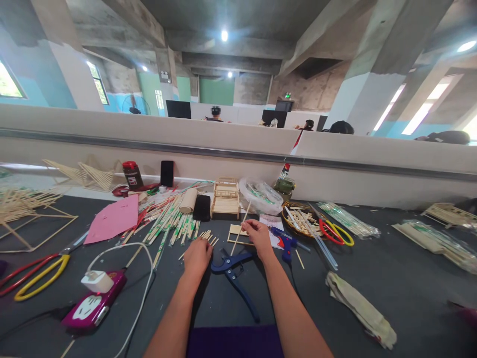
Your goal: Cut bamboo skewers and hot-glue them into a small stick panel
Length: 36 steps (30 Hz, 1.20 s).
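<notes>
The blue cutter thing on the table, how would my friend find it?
Start at the dark grey table and find the person's two hands, the left hand and the right hand. Between them lies the blue-handled plier-like cutter, handles pointing toward the person. Unlike the red-and-yellow scissors and the blue glue gun, it has long, dark-blue handles.

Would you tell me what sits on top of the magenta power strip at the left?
A white plug adapter with a white cable sits on the power strip. The sockets beneath it are covered.
</notes>
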Each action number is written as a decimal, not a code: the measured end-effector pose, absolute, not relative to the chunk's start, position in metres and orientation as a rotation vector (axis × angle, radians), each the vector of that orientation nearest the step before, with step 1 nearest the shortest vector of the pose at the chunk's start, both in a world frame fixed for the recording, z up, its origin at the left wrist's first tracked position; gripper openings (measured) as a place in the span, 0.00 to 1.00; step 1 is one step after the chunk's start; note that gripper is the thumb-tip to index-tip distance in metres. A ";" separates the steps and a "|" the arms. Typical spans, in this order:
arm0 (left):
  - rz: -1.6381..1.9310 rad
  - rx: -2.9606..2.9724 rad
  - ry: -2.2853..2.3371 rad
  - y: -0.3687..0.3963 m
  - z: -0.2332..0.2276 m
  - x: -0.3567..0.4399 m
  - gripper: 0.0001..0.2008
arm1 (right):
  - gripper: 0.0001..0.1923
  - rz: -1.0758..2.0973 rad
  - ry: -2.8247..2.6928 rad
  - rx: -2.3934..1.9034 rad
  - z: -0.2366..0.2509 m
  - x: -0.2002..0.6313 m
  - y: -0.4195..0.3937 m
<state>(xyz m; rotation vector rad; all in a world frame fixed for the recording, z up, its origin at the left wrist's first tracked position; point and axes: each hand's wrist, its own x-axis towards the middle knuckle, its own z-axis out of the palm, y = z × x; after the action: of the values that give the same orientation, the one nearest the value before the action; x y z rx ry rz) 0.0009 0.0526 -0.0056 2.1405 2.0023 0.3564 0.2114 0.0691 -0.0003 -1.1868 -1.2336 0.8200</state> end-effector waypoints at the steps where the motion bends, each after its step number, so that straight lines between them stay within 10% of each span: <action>1: 0.359 2.127 2.003 0.052 -0.005 0.001 0.10 | 0.16 0.836 -1.189 -1.172 0.000 0.210 0.069; 13: 1.151 1.490 1.378 0.064 -0.012 0.001 0.15 | 0.17 1.107 -1.107 -1.030 0.012 0.194 0.059; 36: 1.217 1.554 1.041 0.052 0.006 0.015 0.08 | 0.11 0.908 -1.468 -1.062 0.009 0.160 0.050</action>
<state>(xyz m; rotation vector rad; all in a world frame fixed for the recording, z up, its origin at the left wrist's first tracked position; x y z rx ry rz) 0.0145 0.0523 0.0056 1.5543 1.0411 1.2166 0.1601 0.0504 0.0093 -1.0617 -1.4680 0.9079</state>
